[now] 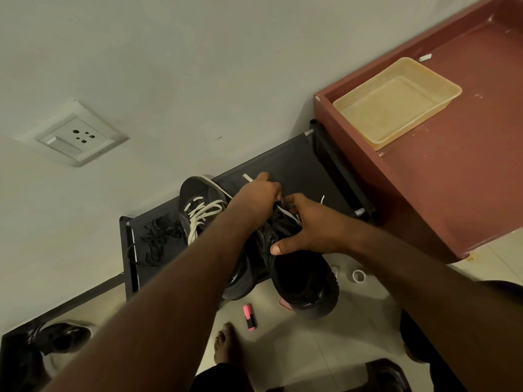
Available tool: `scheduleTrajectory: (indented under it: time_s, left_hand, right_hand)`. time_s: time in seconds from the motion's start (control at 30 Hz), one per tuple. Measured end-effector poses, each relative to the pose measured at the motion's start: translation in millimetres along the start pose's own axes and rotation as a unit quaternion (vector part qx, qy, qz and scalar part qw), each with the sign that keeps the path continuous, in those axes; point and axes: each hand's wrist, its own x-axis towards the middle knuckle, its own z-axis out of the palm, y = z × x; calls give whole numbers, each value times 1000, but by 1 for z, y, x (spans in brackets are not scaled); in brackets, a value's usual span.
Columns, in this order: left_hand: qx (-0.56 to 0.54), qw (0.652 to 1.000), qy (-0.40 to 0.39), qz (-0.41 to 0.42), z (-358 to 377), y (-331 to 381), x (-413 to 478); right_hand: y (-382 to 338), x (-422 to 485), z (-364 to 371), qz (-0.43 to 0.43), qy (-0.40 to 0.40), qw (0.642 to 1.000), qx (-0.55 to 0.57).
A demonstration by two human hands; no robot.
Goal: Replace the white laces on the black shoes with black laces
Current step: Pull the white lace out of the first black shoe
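Head cam has both hands down at the near shoe (304, 281), which sits at the front edge of the rack (297, 162), heel end toward the person, toe toward the wall. Left hand (260, 195) has its fingers curled and pinches the white lace (288, 215) up by the toe-end eyelets. Right hand (310, 227) grips the shoe's upper, thumb stuck out along the side; can't tell whether its fingers also catch the lace. Loose white ends lie on the rack just past the hands. Looks like step 1, unlacing, w/ this lace partly out but not free. Far shoe (198, 190), just beside on the left, is laced white throughout, so it's prob. untouched. Black laces (158, 236) lie in a heap at the rack's left end, well apart from both hands. Next move, I'd say: draw the rest of the lace out thru the last eyelets, right hand bracing the shoe, pulling in line w/ the holes so the tip doesn't snag, then reach for a black lace.
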Motion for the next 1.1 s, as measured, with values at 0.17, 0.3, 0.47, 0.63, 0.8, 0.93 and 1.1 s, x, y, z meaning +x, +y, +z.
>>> scheduleTrajectory:
  time_s: [0.17,0.3,0.47,0.63,0.8,0.93,1.1]
  left_hand:
    - [-125,980,105,-113,1,5,2]
    - [-223,957,129,-134,-4,-5,-6]
    - [-39,999,-18,-28,-5,1,-7]
    - [-15,998,29,-57,2,5,3]
    - [-228,936,185,-194,2,-4,2]
    - [-121,991,-2,-62,-4,-2,-1]
    - [46,998,-46,-22,-6,5,10]
  right_hand:
    - [-2,-1,-1,5,3,1000,-6]
    - [-3,-2,-1,9,3,1000,0]
    - [-5,-3,-1,8,3,1000,-2]
    - [-5,-3,-1,9,0,1000,5]
    - [-7,-5,-2,20,-5,1000,19]
    - [-7,-5,-2,16,-7,1000,7]
    - [-8,-4,-2,17,-5,1000,-1]
